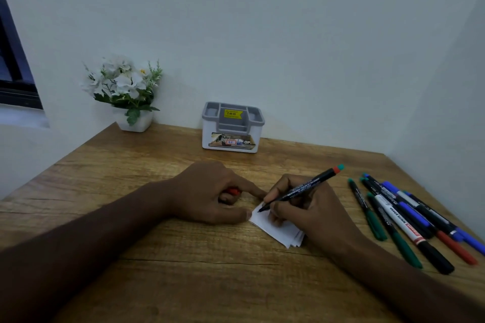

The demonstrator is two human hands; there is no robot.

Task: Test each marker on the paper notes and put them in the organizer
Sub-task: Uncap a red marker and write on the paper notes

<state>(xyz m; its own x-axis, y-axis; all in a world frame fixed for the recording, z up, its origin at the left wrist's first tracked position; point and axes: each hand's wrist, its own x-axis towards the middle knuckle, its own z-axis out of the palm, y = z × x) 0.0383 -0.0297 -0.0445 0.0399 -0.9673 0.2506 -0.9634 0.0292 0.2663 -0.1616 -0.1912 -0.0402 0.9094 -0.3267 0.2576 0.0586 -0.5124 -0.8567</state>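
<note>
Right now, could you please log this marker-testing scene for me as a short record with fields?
right hand: right hand grips a black marker, tip on the paper notes
left hand: left hand holds a red cap, index finger and thumb resting at the notes' edge
organizer: organizer at the wall, no markers visible in it
waiting: loose markers lying to the right
surface: wooden table
other: potted flowers at back left

A black marker [301,190] with a red-and-teal end lies slanted, its tip on the small stack of white paper notes [278,229]. Right of the notes lies a loose row of capped markers [409,220]. Behind the notes stands the white-and-grey organizer [232,127].
</note>
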